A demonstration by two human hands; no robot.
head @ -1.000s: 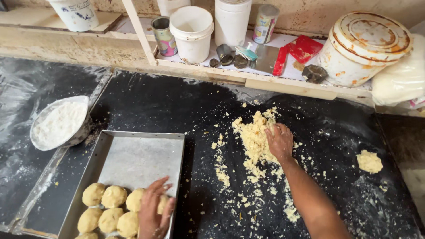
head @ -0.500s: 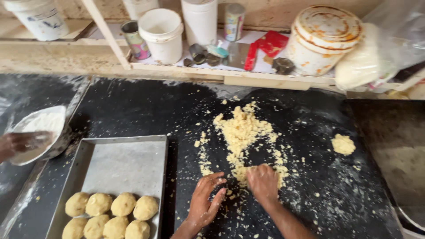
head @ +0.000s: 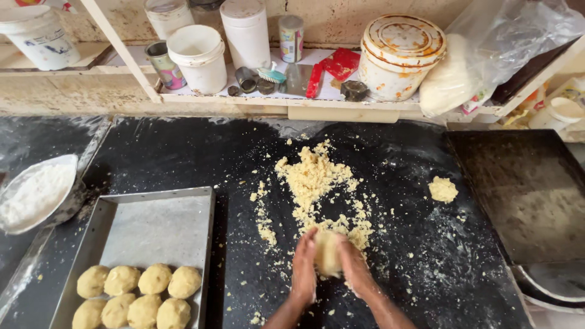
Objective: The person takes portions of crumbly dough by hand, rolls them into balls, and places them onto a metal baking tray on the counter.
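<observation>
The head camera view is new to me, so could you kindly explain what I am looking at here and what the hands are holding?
The picture comes from a camera worn on a person's head, looking down at their own two bare hands over a dark worktop. The left hand and right hand are cupped around a lump of pale dough, pressing it between the palms. Just beyond them lies a heap of crumbly dough, with a small separate clump to the right. On the left, a metal tray holds eight shaped dough balls, and a bowl of flour sits beside it. A shelf of tubs and tins runs along the back.

Red packet (head: 341, 63) and labelled tin (head: 291, 38) on the shelf.
</observation>
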